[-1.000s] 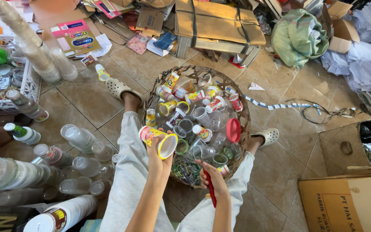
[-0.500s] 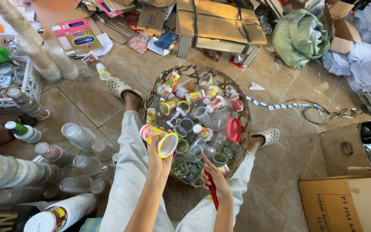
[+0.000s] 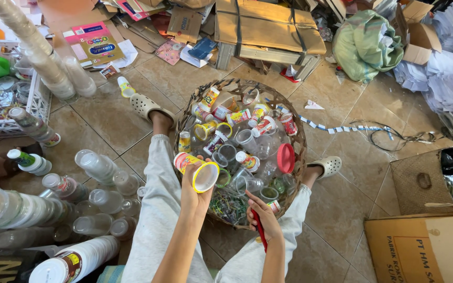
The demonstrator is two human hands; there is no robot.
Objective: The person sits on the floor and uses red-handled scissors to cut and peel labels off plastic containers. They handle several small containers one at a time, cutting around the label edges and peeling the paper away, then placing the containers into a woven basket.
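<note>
I sit on the tiled floor [image 3: 106,120] with my legs spread around a round woven basket [image 3: 295,131] heaped with small plastic cups, many of them clear, some with bright printed labels. My left hand [image 3: 195,191] is clenched around 1 yellow-rimmed cup [image 3: 197,170], held tilted just over my left thigh at the near left edge of the basket, its open mouth turned toward me and its yellow and red label facing away. My right hand [image 3: 264,217] grasps a slim red cutter [image 3: 260,233], fingers wrapped on its handle, hovering above the near edge of the basket and just beside the cup, not touching it. I judge that I am at the stage of stripping the label off this 1 cup: it is lifted out and presented, the tool is ready, but the 2 have not met yet. The next move, as I read it, calls for a steady left grip and a shallow pass along the label so the thin wall is not split. To my left lie long nested stacks of clear cups [image 3: 98,167], and a red lid [image 3: 286,158] rests among the cups in the basket.
</note>
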